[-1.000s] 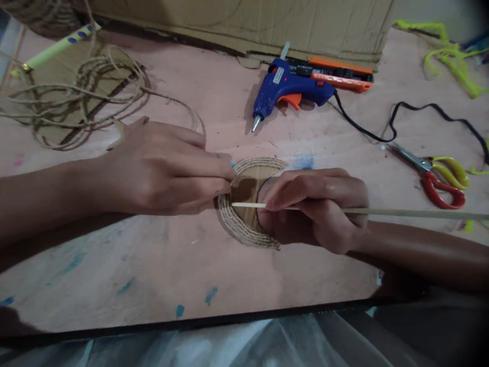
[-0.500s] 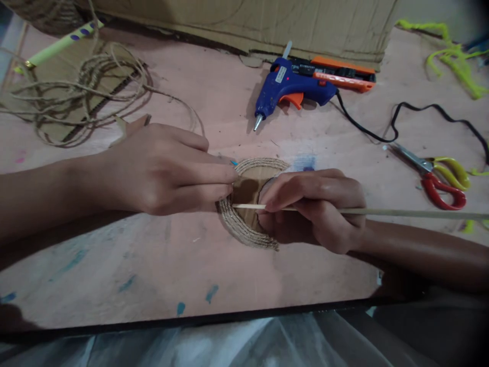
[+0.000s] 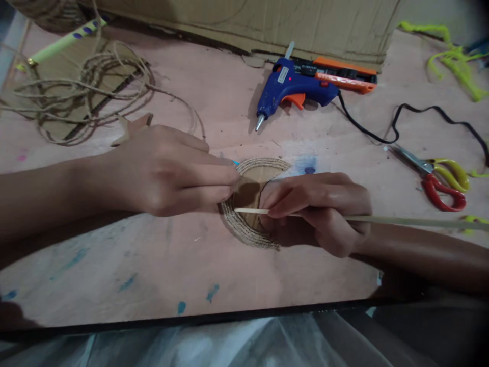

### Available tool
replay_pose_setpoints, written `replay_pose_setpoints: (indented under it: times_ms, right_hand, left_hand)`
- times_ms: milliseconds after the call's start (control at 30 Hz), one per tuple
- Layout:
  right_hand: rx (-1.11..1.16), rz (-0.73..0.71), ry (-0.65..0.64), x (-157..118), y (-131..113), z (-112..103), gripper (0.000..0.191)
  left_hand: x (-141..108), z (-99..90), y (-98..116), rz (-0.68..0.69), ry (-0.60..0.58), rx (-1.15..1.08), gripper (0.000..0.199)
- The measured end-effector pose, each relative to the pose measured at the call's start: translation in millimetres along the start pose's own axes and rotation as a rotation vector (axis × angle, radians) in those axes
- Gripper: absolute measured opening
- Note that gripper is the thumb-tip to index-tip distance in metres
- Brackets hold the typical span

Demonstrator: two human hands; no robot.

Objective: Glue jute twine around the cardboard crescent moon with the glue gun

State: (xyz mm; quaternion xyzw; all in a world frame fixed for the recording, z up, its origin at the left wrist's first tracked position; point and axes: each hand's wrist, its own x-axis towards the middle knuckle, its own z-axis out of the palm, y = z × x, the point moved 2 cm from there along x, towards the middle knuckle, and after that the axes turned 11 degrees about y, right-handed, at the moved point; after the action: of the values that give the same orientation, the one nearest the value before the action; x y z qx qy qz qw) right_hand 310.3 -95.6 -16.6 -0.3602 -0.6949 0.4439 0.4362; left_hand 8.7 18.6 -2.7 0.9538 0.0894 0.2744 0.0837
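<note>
A cardboard crescent (image 3: 250, 191) lies on the table, its curved outer edge lined with several rows of jute twine (image 3: 244, 234). My left hand (image 3: 175, 171) is closed at the crescent's left edge, fingertips pressed together on the twine rows; its thumb is hidden. A bit of blue (image 3: 236, 163) shows by those fingertips. In my right hand (image 3: 321, 209) a thin pale wooden stick (image 3: 252, 210) is pinched, its tip touching the inner side of the twine just below my left fingers. The stick's long end passes out behind the hand to the right.
A blue glue gun (image 3: 282, 86) rests beyond the crescent, against an orange-and-black cutter (image 3: 344, 76). Scissors (image 3: 435, 173) lie right, near the gun's black cord (image 3: 362, 127). Loose twine (image 3: 87, 86) covers a cardboard piece at left, beside a cardboard star (image 3: 132, 127). Yellow yarn (image 3: 454, 61) lies far right.
My right hand and the stick have shifted slightly right and down in view, the stick tip staying at the twine. My left hand keeps its hold on the crescent.
</note>
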Motion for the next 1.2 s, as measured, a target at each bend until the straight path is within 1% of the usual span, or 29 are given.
replay_pose_setpoints:
  times_ms: [67,167,333,400,467,533,633,700,800,900,1000,1067,1200]
  right_hand:
    - [-0.011,-0.032,0.004,-0.4,-0.9,-0.5,0.041]
    - [-0.016,-0.083,0.008,-0.3,-2.5,-1.5,0.04]
    - [-0.046,-0.062,-0.001,-1.2,-0.3,-1.5,0.042]
    - [-0.057,-0.068,0.011,-1.6,2.7,-0.2,0.044]
    - [-0.056,-0.11,0.03,-1.1,5.2,1.4,0.046]
    - [-0.044,-0.17,0.054,0.8,6.3,3.1,0.042]
    - [0.01,-0.28,0.109,4.8,4.1,5.4,0.027]
    - [0.043,-0.331,0.141,7.1,1.7,6.7,0.023]
    - [0.049,-0.355,0.136,9.2,-0.4,8.2,0.023]
    - [0.029,-0.423,0.145,9.9,-2.2,7.1,0.025]
    - [0.01,-0.47,0.159,10.5,-4.7,4.5,0.027]
    - [0.007,-0.471,0.153,10.7,-6.6,3.2,0.026]
    - [-0.004,-0.423,0.123,9.9,-7.7,3.1,0.024]
  left_hand:
    - [1.9,-0.6,2.9,0.056,0.022,-0.006,0.053]
    - [3.0,-0.6,3.9,0.075,0.052,-0.004,0.05]
    - [1.9,0.9,2.8,0.063,0.004,0.028,0.049]
    - [1.3,0.1,2.4,0.059,0.033,0.007,0.047]
    - [1.2,-0.9,2.4,0.062,0.079,-0.016,0.041]
    - [1.5,-1.2,2.5,0.065,0.098,-0.024,0.038]
    - [2.5,-0.2,2.6,0.07,0.058,-0.004,0.042]
    - [3.1,0.3,3.1,0.099,0.047,0.015,0.043]
    - [4.8,0.6,4.7,0.141,0.044,0.042,0.047]
    - [7.3,0.2,7.0,0.133,0.037,0.049,0.05]
    - [8.6,-1.2,8.8,0.129,0.08,0.044,0.046]
    - [8.1,-0.9,8.4,0.132,0.084,0.05,0.047]
    - [5.2,3.4,4.9,0.129,-0.016,0.067,0.056]
